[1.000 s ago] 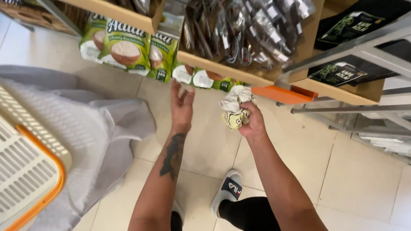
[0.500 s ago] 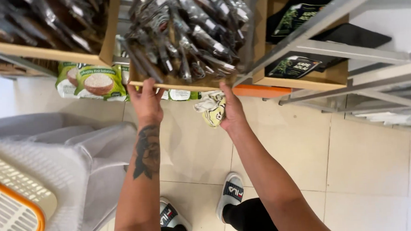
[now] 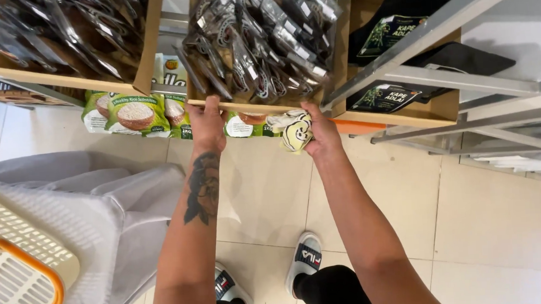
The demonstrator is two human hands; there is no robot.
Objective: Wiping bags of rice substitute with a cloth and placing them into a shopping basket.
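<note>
The left hand [image 3: 207, 121] reaches up to the front edge of a cardboard box [image 3: 333, 56] on the shelf, its fingers curled over the lip and closed on that edge. The box is packed with clear plastic packets [image 3: 258, 41] standing on end. The right hand [image 3: 320, 131] is at the same box's lower right corner, fingers wrapped round a small bunch of crumpled pale yellow and white packets [image 3: 294, 132], which it holds just under the box's front edge, touching or nearly touching it. Behind the hands, on a lower shelf, lies a row of green and white bags [image 3: 134, 113]. To the left another cardboard box [image 3: 69, 79] holds more clear packets; to the right a third box contains black pouches [image 3: 394, 31], beside a grey metal shelf frame [image 3: 451, 74]. Below, on the tiled floor [image 3: 490, 220], a grey cloth bag [image 3: 101, 210] lies next to a white plastic basket with an orange rim [image 3: 18, 276]
</note>
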